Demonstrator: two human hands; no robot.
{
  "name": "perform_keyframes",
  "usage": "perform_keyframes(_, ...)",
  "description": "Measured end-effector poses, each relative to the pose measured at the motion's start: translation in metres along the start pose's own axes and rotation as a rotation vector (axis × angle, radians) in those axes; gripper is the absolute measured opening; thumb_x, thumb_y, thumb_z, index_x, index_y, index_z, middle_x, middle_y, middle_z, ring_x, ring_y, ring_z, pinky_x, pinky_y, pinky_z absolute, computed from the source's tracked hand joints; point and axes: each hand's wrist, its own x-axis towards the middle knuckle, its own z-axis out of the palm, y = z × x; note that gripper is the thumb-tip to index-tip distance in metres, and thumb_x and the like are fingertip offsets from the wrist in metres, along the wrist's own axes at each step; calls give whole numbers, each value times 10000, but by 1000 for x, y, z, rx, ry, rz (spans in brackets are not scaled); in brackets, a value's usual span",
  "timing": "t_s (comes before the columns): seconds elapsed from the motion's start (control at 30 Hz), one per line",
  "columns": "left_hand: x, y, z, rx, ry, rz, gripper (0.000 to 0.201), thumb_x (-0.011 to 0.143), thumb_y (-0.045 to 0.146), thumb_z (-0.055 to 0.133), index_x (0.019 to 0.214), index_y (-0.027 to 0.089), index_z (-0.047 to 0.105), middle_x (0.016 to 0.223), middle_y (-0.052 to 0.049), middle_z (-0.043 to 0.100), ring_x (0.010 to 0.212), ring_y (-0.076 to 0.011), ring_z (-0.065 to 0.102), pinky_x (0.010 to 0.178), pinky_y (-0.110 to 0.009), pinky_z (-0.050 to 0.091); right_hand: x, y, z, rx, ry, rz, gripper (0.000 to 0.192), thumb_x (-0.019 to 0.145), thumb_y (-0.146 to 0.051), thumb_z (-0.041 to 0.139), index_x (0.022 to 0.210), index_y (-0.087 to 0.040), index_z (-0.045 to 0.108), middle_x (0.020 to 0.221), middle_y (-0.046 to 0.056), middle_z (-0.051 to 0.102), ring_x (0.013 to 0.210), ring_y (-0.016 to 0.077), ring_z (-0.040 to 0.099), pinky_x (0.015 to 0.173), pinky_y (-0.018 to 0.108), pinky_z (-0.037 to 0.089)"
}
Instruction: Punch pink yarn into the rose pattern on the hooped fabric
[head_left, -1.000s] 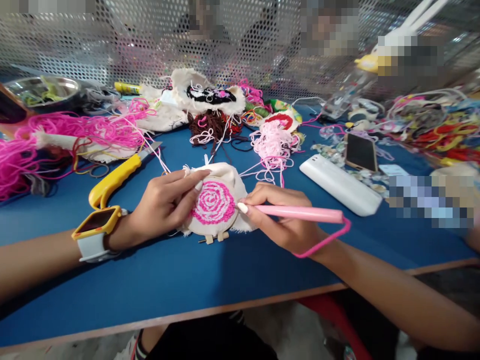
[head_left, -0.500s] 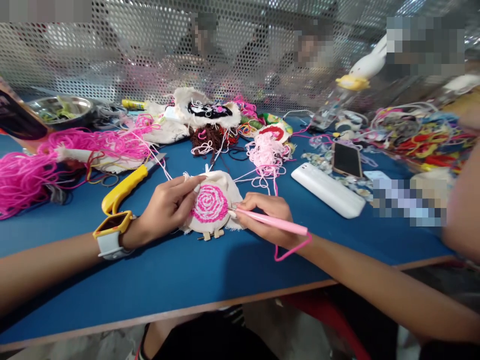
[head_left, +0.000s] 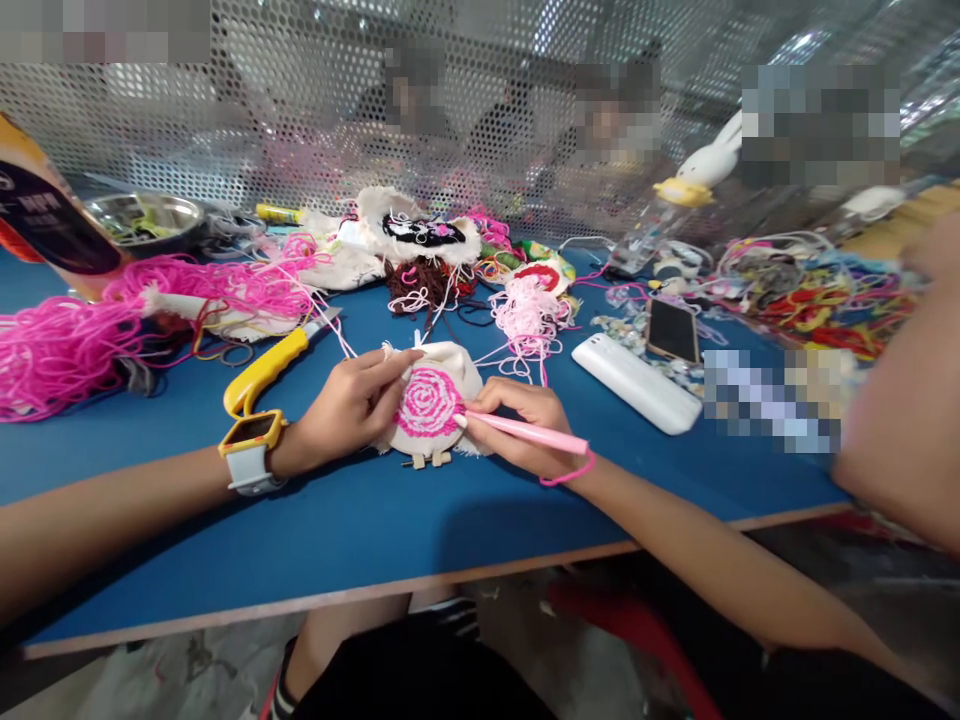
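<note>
An embroidery hoop (head_left: 427,400) with cream fabric rests on the blue table, worked in a pink and white yarn spiral. My left hand (head_left: 362,398) is closed on the hoop's left edge, thumb over the front and fingers along the top. In my right hand (head_left: 525,420) a pink punch needle (head_left: 536,433) is pinched near its tip, tilted with its tip at the right edge of the spiral. The metal tip is hidden by the fingers and fabric. Pink yarn (head_left: 566,478) loops from the tool's rear end under my right wrist.
Bright pink yarn (head_left: 67,355) and a yellow-handled knife (head_left: 270,370) lie left. Pale pink yarn (head_left: 525,315) sits behind the hoop. A white oblong case (head_left: 637,383) and a phone (head_left: 673,330) lie right. Another person's arm (head_left: 907,430) is at the right edge.
The punch needle has moved in toward the fabric, and its metal tip no longer shows. The yarn loop at its rear end hangs shorter. The left hand keeps its hold; the camera view shifted slightly.
</note>
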Motion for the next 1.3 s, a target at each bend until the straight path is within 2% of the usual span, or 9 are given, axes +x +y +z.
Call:
perform_keyframes(0.13,-1,-1,0,34,-1,5,343,916,113,455,1201,81,644,640,11,510,524,-74,435,481,-179,343,-8,-3,-6,45,71,75,225,841,-193,615,655,-186,490,603,-27,522,542,91,461,522,245,358)
perform_keyframes(0.43,0,0,-1,45,-16,-12,343,919,119,458,1200,83,650,646,4,525,524,-76,454,489,-181,357,-13,-5,-4,68,70,62,260,855,-166,582,653,-193,420,575,-40,445,530,86,395,514,243,295)
perform_keyframes(0.7,-2,0,-1,39,-11,-34,336,913,109,480,1198,49,647,660,0,537,542,-79,457,510,-188,375,-10,-10,-2,29,-2,14,230,862,-133,587,679,-186,458,607,-29,487,555,81,430,530,237,337)
perform_keyframes(0.8,-1,1,-1,41,-18,-43,320,918,109,486,1186,49,651,653,4,531,539,-78,451,514,-191,378,-10,-5,1,-7,-3,-54,180,851,-111,606,724,-185,502,658,-12,544,597,94,496,563,244,396)
perform_keyframes(0.93,0,2,0,32,-19,-31,316,922,108,479,1184,53,648,654,4,526,540,-80,450,512,-195,373,-7,2,4,-10,-70,-105,108,861,-135,631,796,-181,557,741,24,632,682,119,592,630,251,478)
perform_keyframes(1.07,1,1,1,38,-22,-47,321,922,112,473,1189,74,645,659,7,531,532,-74,440,497,-189,358,-6,1,4,-79,-73,-114,116,839,-167,687,811,-179,575,728,13,644,642,107,596,587,225,465)
perform_keyframes(1.17,0,0,1,43,-27,-42,326,918,119,474,1192,81,647,658,7,535,526,-73,444,487,-187,350,-8,-3,3,-96,-18,-125,142,828,-122,655,776,-189,541,666,-12,588,573,92,527,542,227,417)
perform_keyframes(1.3,0,0,1,39,-26,-27,333,910,109,480,1192,60,650,646,7,531,520,-74,447,483,-189,348,-12,-6,1,-19,82,-157,235,811,-60,589,699,-205,442,575,-53,407,507,78,362,489,238,304)
